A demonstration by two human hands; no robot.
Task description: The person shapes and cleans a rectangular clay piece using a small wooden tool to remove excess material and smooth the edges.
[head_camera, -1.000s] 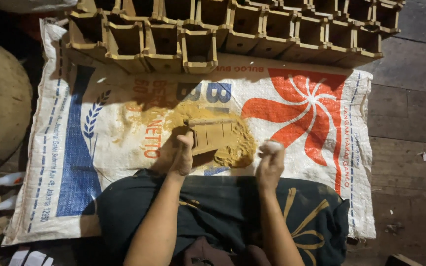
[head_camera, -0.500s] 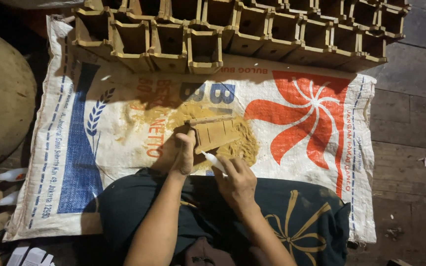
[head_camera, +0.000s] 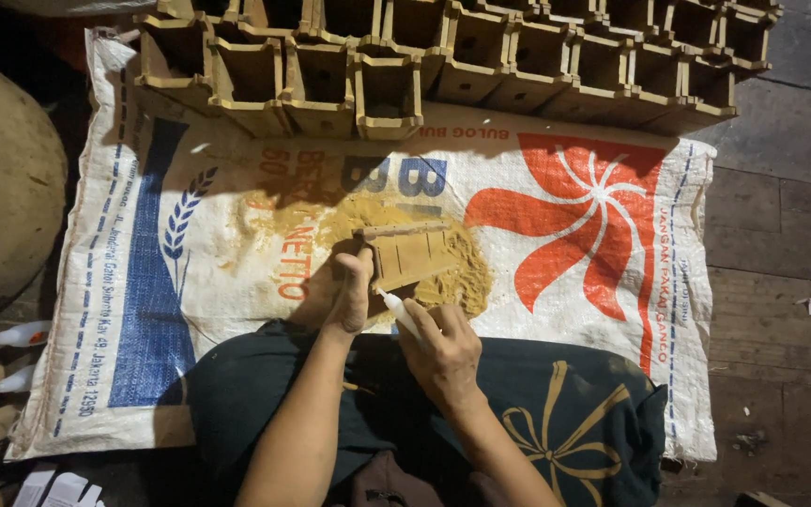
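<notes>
A small flat wooden panel (head_camera: 412,253) with slats lies on a patch of yellow sawdust (head_camera: 452,282) in the middle of a printed woven sack (head_camera: 556,169). My left hand (head_camera: 349,291) presses on the panel's near left corner. My right hand (head_camera: 438,343) holds a small white bottle (head_camera: 396,308), its tip pointing at the panel's near edge, close to my left thumb.
Rows of open wooden boxes (head_camera: 387,94) stand along the sack's far edge. A dark cloth with a yellow print (head_camera: 556,422) covers my lap. A large brown rounded bag (head_camera: 2,178) is at the left, plank floor (head_camera: 781,282) at the right, white scraps (head_camera: 25,333) near left.
My right hand has moved left from beside the panel to its near edge, bringing the white bottle's tip against it. My left hand stays on the panel.
</notes>
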